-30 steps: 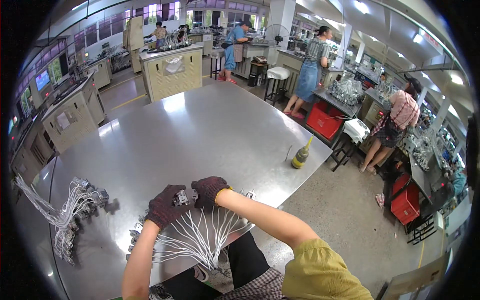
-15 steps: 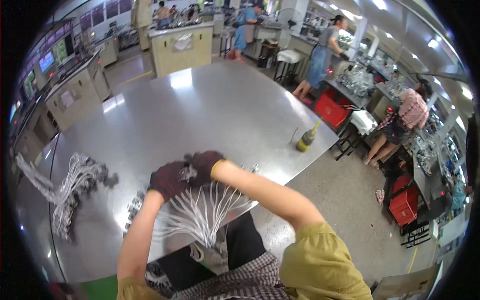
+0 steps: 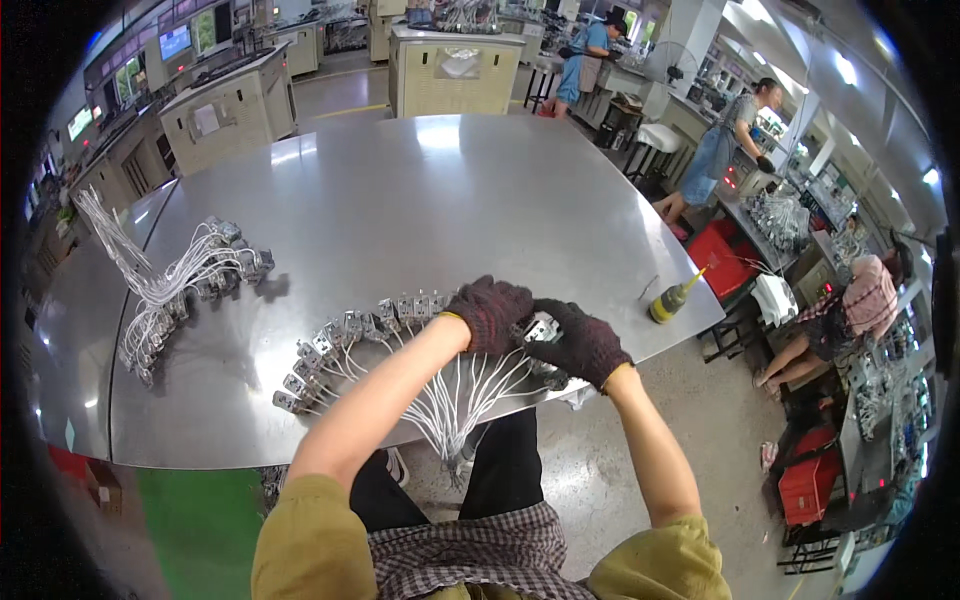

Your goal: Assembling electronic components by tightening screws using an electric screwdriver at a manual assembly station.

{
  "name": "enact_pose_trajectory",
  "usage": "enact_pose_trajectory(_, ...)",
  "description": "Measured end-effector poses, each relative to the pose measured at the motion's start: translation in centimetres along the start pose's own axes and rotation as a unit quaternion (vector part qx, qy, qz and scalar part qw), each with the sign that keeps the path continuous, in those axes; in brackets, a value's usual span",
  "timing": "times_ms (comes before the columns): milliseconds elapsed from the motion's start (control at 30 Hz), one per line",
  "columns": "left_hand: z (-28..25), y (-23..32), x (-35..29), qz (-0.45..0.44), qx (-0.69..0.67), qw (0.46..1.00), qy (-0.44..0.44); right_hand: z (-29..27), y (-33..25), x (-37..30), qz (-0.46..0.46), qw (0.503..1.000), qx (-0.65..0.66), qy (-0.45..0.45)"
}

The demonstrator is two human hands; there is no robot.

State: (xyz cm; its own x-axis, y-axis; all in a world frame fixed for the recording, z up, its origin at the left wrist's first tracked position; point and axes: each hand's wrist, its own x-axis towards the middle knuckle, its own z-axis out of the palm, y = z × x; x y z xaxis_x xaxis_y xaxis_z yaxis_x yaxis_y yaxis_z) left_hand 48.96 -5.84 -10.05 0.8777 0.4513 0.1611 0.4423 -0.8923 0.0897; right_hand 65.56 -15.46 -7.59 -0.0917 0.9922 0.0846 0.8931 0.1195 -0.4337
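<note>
Dark maroon and knitted, my left hand and right hand meet over one small metal block toward the right end of a wired row on the tabletop. My right thumb and fingers look clamped around that block; my left fingers curl in against its other side, and whether they pinch it or only press, I cannot tell. I judge the step in hand to be working this single block, and the next move to call for a steady hold with some slack in the white wires, which gather past the near edge of the steel table. The other blocks fan leftward in an arc. On my right the table's side edge is near, with a yellow-tipped bottle close to it, so the widest room lies straight ahead. Leftward, a second wired bundle lies well apart from the arc.
</note>
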Motion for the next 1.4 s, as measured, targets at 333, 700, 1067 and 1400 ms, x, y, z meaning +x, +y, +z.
enact_pose_trajectory(333, 1.9, -1.8, 0.1, -0.096, -0.017, 0.994, 0.05, 0.2, -2.5, 2.2, -0.104, 0.989, 0.024, 0.104)
enact_pose_trajectory(700, 0.7, -3.5, -0.2, -0.087, 0.0, 0.996, -0.001, 3.2, -0.2, 3.4, -0.078, 0.977, 0.087, 0.18)
enact_pose_trajectory(1067, -0.9, -3.2, 1.8, 0.013, -0.077, 0.985, -0.157, 3.0, 0.1, 1.1, -0.029, 0.979, 0.123, 0.157)
enact_pose_trajectory(1400, -0.2, -2.6, 0.1, 0.004, -0.071, 0.997, 0.015, 5.0, 3.0, 1.6, 0.003, 0.999, 0.034, 0.042)
